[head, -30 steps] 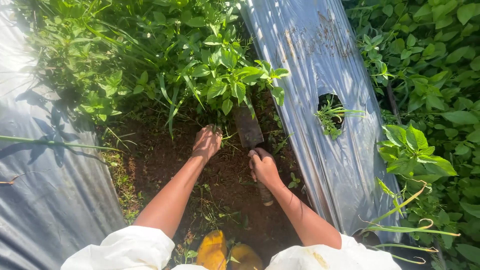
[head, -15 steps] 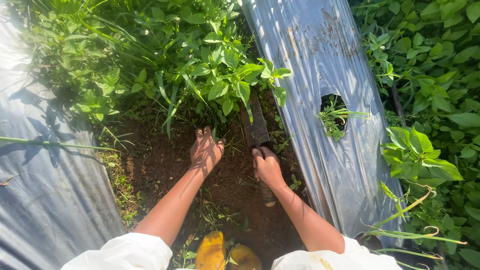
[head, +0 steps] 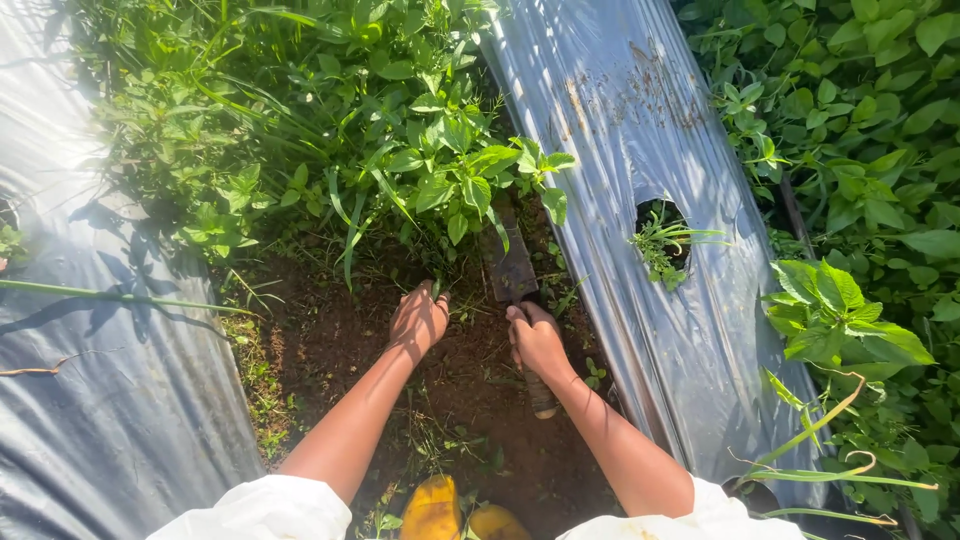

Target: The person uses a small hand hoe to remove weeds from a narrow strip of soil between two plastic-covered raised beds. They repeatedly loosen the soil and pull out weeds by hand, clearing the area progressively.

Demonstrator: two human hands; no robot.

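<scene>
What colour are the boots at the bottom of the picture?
The boots are yellow, seen in the head view, between the white sleeves.

A farm plot — silver mulch sheeting (head: 640,130) flanking weeds (head: 400,130) and bare soil (head: 470,390).

We see a flat, dark metal blade (head: 508,265) with brown rust on it. It is long and wide, and it points toward 12 o'clock. Its tip is tucked under the green leafy weeds (head: 440,175), so we cannot see the end. Its handle sits in a closed fist, and a pale stub of it sticks out at 6 o'clock. The weeds stand thick and bright at 12 o'clock, growing up from the brown dirt.
</scene>
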